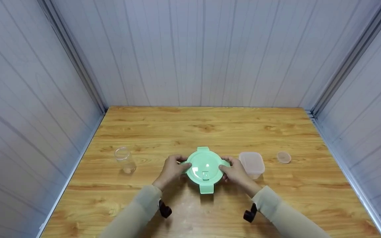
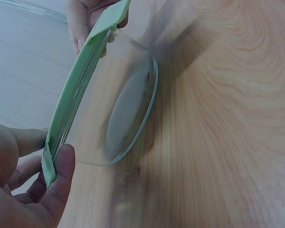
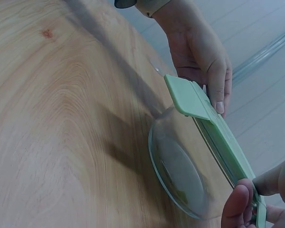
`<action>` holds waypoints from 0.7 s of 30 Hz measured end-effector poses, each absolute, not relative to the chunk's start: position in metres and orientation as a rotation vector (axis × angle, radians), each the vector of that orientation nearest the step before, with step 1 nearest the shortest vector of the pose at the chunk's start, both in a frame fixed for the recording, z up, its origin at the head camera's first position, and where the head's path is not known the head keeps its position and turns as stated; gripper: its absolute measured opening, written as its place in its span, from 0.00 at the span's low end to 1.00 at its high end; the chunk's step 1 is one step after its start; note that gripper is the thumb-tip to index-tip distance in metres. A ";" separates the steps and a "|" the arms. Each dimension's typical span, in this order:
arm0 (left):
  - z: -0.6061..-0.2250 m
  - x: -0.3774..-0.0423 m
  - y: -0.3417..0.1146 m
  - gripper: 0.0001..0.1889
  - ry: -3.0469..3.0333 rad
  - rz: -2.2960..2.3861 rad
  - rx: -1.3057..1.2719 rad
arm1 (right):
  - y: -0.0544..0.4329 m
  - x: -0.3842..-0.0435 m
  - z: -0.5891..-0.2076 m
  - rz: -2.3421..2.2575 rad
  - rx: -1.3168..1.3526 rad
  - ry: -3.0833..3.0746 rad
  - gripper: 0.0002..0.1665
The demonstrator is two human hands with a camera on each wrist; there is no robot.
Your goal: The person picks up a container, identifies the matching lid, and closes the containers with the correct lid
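A round green lid [image 1: 201, 165] with flaps on its four sides sits on a clear glass bowl [image 2: 133, 109] in the middle of the table. My left hand [image 1: 173, 168] pinches the left flap, thumb on top and fingers beneath. Across from it, my right hand [image 1: 236, 172] pinches the right flap the same way. Those two flaps stick outward, as do the front and back ones. In the right wrist view, the bowl's base [image 3: 175, 166] lies close to the tabletop; I cannot tell whether it touches.
A clear glass jar [image 1: 125, 160] stands to the left. Just beyond my right hand is a translucent square plastic box [image 1: 252, 162], with a small round lid or disc [image 1: 283, 157] farther right. Pale panels enclose the wooden table [image 1: 203, 122] at the back and sides.
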State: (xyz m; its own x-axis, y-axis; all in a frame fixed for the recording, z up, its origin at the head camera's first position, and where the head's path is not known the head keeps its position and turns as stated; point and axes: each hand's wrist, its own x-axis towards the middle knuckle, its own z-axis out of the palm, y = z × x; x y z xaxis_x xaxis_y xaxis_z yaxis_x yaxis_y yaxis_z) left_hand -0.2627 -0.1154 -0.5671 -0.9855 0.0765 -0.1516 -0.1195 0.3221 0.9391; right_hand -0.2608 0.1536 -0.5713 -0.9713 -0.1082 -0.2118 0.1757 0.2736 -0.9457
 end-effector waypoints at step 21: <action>-0.567 -0.267 -0.116 0.09 2.480 1.688 -0.031 | 0.156 -0.262 -0.569 -1.756 0.096 2.278 0.26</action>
State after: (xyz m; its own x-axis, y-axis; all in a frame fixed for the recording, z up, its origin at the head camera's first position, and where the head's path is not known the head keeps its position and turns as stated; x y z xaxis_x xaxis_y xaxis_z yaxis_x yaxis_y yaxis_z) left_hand -0.2666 -0.1160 -0.5669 -0.9898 0.0625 -0.1281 -0.0963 0.3696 0.9242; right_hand -0.2620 0.1556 -0.5693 -0.9634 -0.1071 -0.2458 0.2105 0.2659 -0.9408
